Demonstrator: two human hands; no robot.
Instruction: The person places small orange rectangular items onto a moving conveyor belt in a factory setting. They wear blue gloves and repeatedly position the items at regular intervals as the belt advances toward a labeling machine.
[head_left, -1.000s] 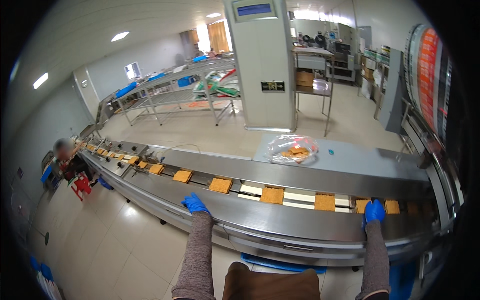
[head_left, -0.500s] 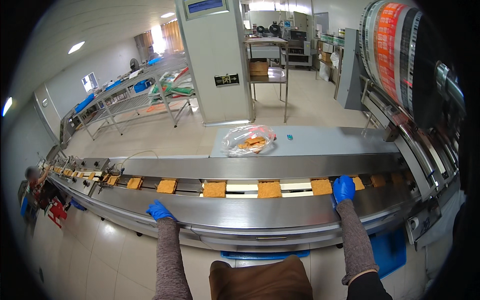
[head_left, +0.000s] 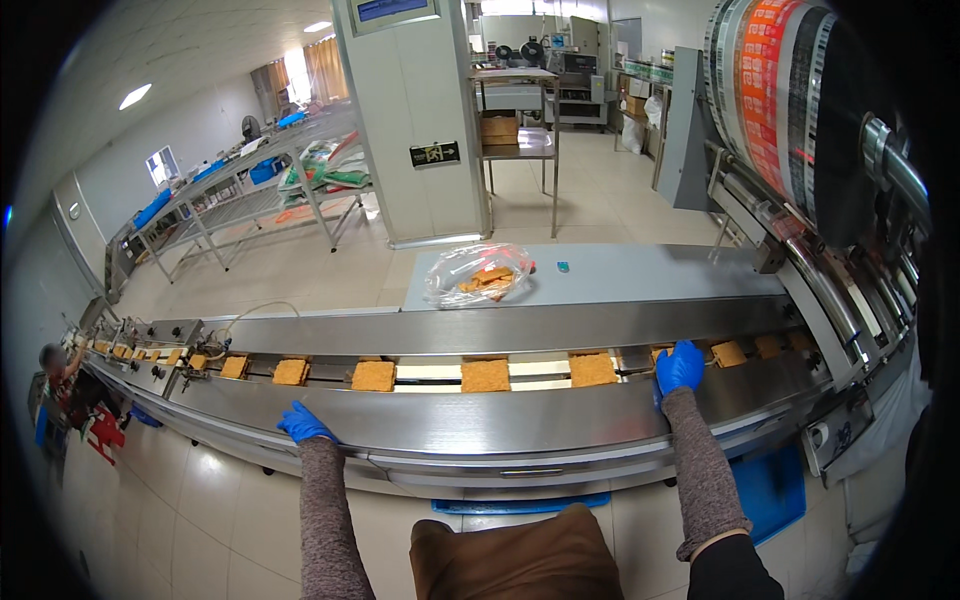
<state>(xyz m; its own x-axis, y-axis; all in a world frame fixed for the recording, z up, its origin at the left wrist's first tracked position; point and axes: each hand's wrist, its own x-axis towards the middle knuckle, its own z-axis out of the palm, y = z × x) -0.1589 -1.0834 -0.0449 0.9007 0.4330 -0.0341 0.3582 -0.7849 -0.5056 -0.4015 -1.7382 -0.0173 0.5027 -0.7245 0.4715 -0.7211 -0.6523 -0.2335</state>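
Observation:
Square golden-brown crackers lie spaced out in a row along the channel of a long steel conveyor. My right hand, in a blue glove, is over the channel at its right part, fingers curled downward. A cracker shows partly beside it on the left, another cracker just to its right. What lies beneath the fingers is hidden. On the near steel edge at the left rests my left hand, also blue-gloved, its fingers stretched out and holding nothing.
Behind the channel, a clear plastic bag with cracker pieces lies on a grey surface. A large roll of printed film hangs over the machine at right. Blue trays sit below. Another person works at the far left end.
The crackers have shifted along the channel, apparently to the right. My right hand stays over the channel and my left on the near edge. The whole view has swung slightly.

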